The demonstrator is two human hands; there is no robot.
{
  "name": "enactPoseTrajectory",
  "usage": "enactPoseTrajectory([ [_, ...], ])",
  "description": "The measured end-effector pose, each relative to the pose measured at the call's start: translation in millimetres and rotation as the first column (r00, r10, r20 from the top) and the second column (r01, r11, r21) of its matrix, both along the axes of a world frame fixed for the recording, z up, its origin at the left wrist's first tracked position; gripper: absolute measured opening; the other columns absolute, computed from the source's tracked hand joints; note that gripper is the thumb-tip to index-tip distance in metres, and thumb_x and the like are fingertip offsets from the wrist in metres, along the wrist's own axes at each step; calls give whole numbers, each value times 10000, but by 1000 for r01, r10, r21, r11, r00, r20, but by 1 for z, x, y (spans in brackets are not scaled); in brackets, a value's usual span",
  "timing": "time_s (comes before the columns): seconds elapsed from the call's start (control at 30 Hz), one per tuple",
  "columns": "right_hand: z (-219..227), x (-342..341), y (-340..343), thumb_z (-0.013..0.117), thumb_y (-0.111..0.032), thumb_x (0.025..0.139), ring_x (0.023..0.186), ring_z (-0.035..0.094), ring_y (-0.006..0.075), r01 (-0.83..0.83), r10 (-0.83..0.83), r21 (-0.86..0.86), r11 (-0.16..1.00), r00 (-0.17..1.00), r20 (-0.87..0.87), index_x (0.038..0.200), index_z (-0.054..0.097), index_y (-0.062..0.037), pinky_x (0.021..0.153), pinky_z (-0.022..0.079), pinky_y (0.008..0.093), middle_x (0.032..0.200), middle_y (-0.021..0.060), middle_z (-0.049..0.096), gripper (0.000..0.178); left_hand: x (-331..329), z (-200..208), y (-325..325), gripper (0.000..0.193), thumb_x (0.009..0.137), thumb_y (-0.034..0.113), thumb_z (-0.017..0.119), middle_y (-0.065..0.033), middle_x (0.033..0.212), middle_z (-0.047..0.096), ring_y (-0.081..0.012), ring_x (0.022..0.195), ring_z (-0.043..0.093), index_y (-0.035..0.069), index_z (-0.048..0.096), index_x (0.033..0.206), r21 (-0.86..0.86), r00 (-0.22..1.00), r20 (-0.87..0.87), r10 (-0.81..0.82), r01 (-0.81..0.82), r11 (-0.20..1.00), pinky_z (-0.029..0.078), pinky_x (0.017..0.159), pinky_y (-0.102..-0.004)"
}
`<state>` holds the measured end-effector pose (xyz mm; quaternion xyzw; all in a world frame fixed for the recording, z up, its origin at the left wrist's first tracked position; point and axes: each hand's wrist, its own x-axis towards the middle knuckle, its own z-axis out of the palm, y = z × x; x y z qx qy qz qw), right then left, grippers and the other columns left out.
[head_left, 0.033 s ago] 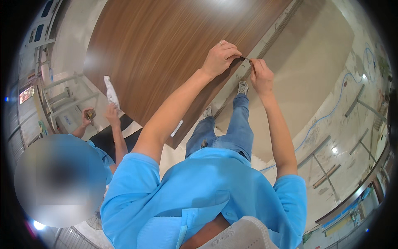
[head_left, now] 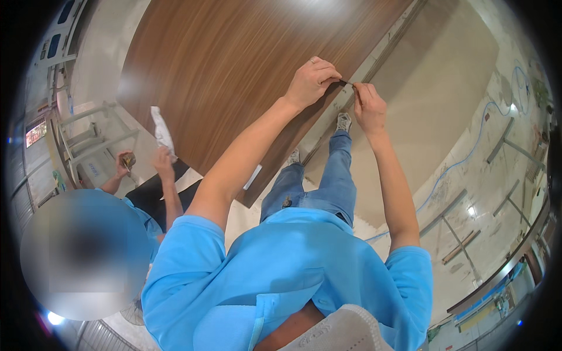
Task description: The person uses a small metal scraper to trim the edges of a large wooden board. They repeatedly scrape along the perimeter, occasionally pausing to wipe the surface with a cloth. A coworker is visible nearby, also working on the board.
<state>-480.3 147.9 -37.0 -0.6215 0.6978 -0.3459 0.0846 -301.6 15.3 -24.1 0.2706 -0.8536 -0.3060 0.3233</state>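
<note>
A large brown wood-grain panel (head_left: 222,76) lies in front of me, its long edge slanting away to the right. Over that edge my left hand (head_left: 311,83) pinches one end of a thin dark strip (head_left: 347,82). The other end sits between the fingertips of my right hand (head_left: 370,107), a little beyond the panel's side. The short stretch between my hands looks fairly straight. What the strip is made of, and whether it touches the panel, I cannot make out.
At my left a co-worker's hand (head_left: 164,164) holds a white cloth (head_left: 160,127) by the panel's corner; their other hand (head_left: 124,163) grips something small. A pale metal frame (head_left: 99,137) stands behind them. On the right-hand floor lie a blue hose (head_left: 481,140) and metal stands (head_left: 443,215).
The co-worker's hand and white cloth have shifted slightly to the right. My own hands and the strip keep their place.
</note>
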Motion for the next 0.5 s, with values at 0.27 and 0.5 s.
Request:
enactPoseTrajectory([
  [0.27, -4, 97, 55, 707, -17, 921, 870, 718, 335, 21, -21, 31, 999, 1000, -5, 1150, 709, -76, 715, 580, 426, 1028, 114, 710, 236, 95, -8, 49, 154, 818, 28, 818, -45, 987, 765, -273, 982, 699, 94, 794, 955, 5, 999, 28, -38, 37, 999, 579, 836, -387],
  [0.5, -3, 162, 97, 728, -51, 924, 815, 717, 312, 5, -4, 27, 1000, 1000, -23, 1107, 715, -97, 680, 583, 409, 963, 95, 677, 189, 162, -6, 93, 177, 805, 17, 824, -41, 980, 760, -276, 973, 692, 88, 795, 965, 34, 999, 35, -41, 40, 999, 577, 839, -394],
])
